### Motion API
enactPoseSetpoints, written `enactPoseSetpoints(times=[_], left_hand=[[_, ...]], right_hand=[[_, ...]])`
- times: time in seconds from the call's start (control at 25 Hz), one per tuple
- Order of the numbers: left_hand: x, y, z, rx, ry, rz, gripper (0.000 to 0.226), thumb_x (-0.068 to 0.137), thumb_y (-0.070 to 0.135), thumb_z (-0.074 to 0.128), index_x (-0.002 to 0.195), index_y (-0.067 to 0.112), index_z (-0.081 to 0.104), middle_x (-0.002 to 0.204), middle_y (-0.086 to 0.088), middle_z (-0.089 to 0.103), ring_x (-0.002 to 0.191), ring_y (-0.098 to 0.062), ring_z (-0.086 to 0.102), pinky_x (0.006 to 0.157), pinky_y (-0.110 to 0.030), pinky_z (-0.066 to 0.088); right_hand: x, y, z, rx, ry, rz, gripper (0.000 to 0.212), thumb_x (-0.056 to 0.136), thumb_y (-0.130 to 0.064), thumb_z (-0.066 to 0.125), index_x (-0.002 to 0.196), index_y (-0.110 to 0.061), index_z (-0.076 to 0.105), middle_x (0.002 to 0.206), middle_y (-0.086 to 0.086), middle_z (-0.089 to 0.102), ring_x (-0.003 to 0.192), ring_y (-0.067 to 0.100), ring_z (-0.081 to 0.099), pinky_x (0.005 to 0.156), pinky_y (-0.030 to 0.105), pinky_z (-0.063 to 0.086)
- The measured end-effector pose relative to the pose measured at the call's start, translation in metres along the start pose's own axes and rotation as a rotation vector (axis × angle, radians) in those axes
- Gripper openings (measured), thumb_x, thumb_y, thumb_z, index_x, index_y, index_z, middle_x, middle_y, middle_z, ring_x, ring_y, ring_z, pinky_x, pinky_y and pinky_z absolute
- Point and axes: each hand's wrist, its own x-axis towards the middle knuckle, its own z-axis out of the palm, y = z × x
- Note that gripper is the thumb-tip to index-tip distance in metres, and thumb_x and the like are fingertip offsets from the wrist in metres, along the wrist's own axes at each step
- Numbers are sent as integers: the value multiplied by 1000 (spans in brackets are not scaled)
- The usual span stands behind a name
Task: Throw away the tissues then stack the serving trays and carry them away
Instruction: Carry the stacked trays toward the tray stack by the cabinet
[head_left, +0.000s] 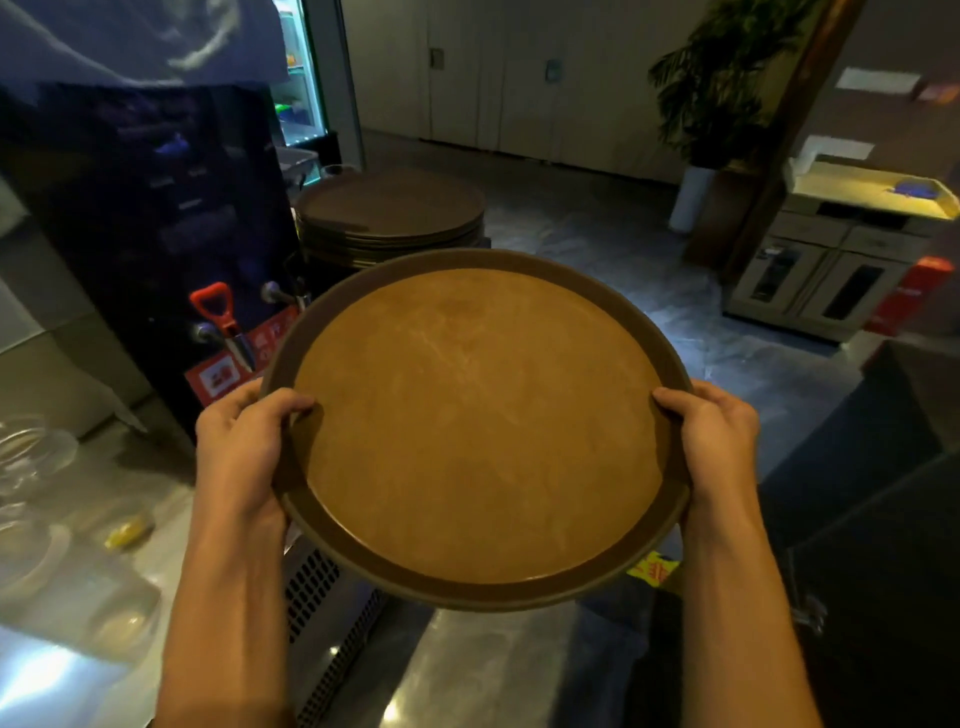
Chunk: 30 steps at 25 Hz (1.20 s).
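Note:
A round brown serving tray (478, 426) with a darker raised rim fills the middle of the view, held level in front of me. My left hand (241, 447) grips its left rim, thumb over the edge. My right hand (714, 441) grips the right rim the same way. Whether more trays lie under it is hidden. Beyond it, a stack of several matching brown trays (389, 213) rests on a surface just past the held tray's far edge. No tissues are in sight.
A dark drinks machine (150, 218) with a red-handled tap (221, 317) stands at left on a steel counter (93, 519) holding glassware. A lit fridge (301, 78) is behind. At right are a cabinet station (826, 260), a potted plant (711, 104) and open grey floor (623, 270).

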Motion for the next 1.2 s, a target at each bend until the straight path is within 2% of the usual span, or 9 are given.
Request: enactPoseSetpoints(times=[0.12,0.24,0.4,0.56,0.8,0.92,1.0,1.04,1.2], left_hand=[[35,5,45,-44,5,-3,15,71,11,66,81,20,74,73,-8,72,65,-21,68,60,-35,56],[79,4,83,-66,8,13,19,73,9,65,87,19,74,72,-7,74,62,-19,70,52,-30,56],[153,10,127,-118,-4,17,23,74,8,63,93,17,73,82,-9,75,67,-18,71,54,-30,54],[215,24,163,-176,10,16,23,76,7,61,92,18,73,82,-7,76,71,-20,73,52,-28,56],[281,34,195,-46,186,-3,26,84,11,55,103,23,68,92,-7,70,77,-20,66,58,-31,46],[301,29,211,-71,289,11,17,88,15,53,93,23,68,79,-5,71,67,-17,67,50,-29,48],[314,33,221,-82,387,25,12,89,15,54,87,18,65,64,-2,70,54,-13,67,42,-25,49],[315,35,223,-91,388,8,10,90,14,55,86,17,63,61,-3,69,49,-11,66,40,-23,48],[338,39,252,-106,597,11,8,90,13,54,91,11,62,68,-8,67,47,-13,65,37,-21,47]], right_hand=[[63,-10,22,23,-38,0,16,83,-9,64,83,-24,69,83,0,71,75,13,67,57,26,46],[124,-12,55,22,-45,-5,15,79,-5,65,80,-19,71,75,2,73,60,9,68,50,22,49],[195,-19,109,6,-51,-11,13,79,-6,65,84,-15,73,75,6,74,68,19,71,59,30,51],[260,-38,170,-15,-103,-25,12,80,-6,64,79,-15,72,69,4,74,63,15,70,53,26,52],[343,-44,244,-45,-209,1,10,79,-8,65,78,-14,73,77,10,74,72,22,70,60,32,52],[388,-48,291,-60,-362,20,9,82,-10,64,84,-12,73,82,11,75,77,25,71,66,38,55],[419,-48,325,-83,-473,43,10,84,-11,63,84,-15,73,81,7,75,76,23,70,64,35,54],[422,-47,332,-81,-456,37,11,85,-12,63,82,-17,72,78,4,74,74,21,70,61,33,52],[471,-60,404,-134,-705,90,11,89,-24,63,82,-18,70,74,2,71,68,17,66,54,29,47]])
